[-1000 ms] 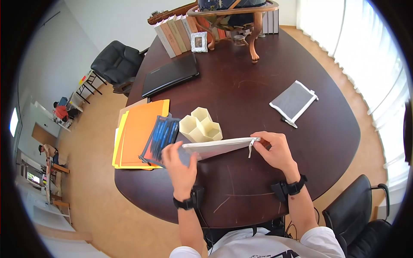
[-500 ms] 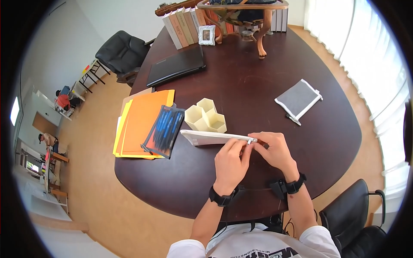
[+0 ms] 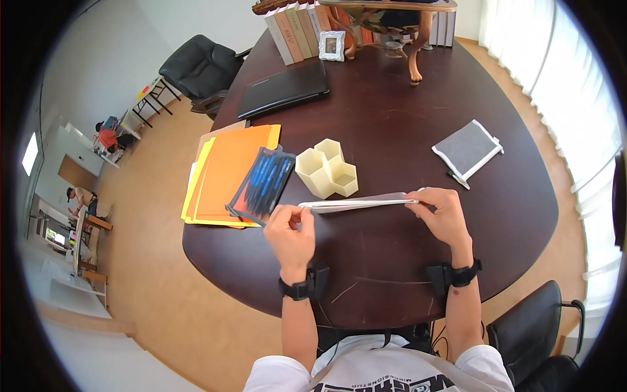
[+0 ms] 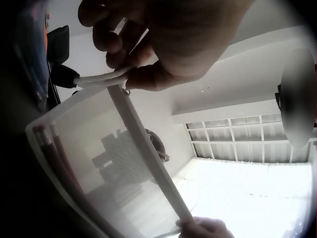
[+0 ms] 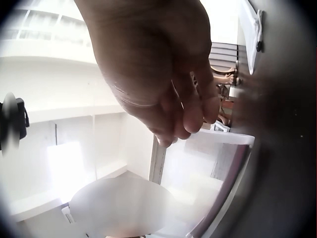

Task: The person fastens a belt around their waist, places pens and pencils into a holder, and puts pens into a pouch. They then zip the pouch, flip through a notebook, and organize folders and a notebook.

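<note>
In the head view I am watching the dark table (image 3: 385,261), where the black laptop (image 3: 284,90) is lying beyond the orange folders (image 3: 222,163), and the translucent pouch (image 3: 362,203) is stretching upright over the near part, just on the person's side of the cream holder (image 3: 326,170). I am seeing the left hand (image 3: 290,238) pinching one end of its white zipper edge and the right hand (image 3: 447,215) pinching the other, while my left wrist view is showing reddish pencils (image 4: 64,163) inside.
</note>
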`<act>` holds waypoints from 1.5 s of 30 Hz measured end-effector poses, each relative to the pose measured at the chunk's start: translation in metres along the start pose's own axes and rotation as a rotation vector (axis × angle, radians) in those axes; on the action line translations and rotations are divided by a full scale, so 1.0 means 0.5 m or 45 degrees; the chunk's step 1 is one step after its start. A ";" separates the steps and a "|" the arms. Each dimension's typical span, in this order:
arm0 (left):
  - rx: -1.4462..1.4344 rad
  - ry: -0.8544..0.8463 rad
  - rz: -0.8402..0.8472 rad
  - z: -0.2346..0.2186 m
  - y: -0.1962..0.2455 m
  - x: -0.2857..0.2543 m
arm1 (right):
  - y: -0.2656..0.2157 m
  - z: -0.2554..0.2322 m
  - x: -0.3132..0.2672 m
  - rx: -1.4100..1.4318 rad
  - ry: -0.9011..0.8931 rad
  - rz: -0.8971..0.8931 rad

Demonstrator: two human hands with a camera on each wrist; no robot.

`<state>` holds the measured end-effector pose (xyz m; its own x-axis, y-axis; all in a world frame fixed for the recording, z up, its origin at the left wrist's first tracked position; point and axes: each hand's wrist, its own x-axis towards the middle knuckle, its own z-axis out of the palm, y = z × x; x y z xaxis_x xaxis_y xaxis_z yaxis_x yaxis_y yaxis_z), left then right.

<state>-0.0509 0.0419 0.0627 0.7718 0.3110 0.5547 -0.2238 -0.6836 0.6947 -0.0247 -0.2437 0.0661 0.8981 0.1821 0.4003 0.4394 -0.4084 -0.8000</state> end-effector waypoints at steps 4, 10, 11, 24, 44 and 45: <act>0.032 -0.020 0.088 -0.017 -0.008 0.007 | -0.002 0.016 -0.001 0.100 -0.042 0.053; -0.622 -0.153 0.005 0.010 -0.032 -0.002 | 0.008 0.010 -0.003 0.265 0.074 0.147; -0.697 -0.164 -0.039 0.014 -0.032 -0.006 | 0.008 0.015 -0.002 0.268 0.088 0.160; -0.432 0.027 0.162 0.040 -0.048 -0.020 | -0.001 0.020 -0.005 0.009 0.212 0.056; -0.603 -0.333 0.168 0.030 -0.029 -0.035 | 0.061 -0.107 -0.021 0.626 0.612 0.202; -0.610 -0.350 0.156 0.031 -0.027 -0.036 | 0.067 -0.094 -0.017 0.541 0.661 0.191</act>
<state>-0.0523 0.0353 0.0360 0.8355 0.0207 0.5492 -0.5173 -0.3075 0.7986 -0.0183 -0.3009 0.0567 0.8715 -0.3443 0.3493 0.3754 0.0097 -0.9268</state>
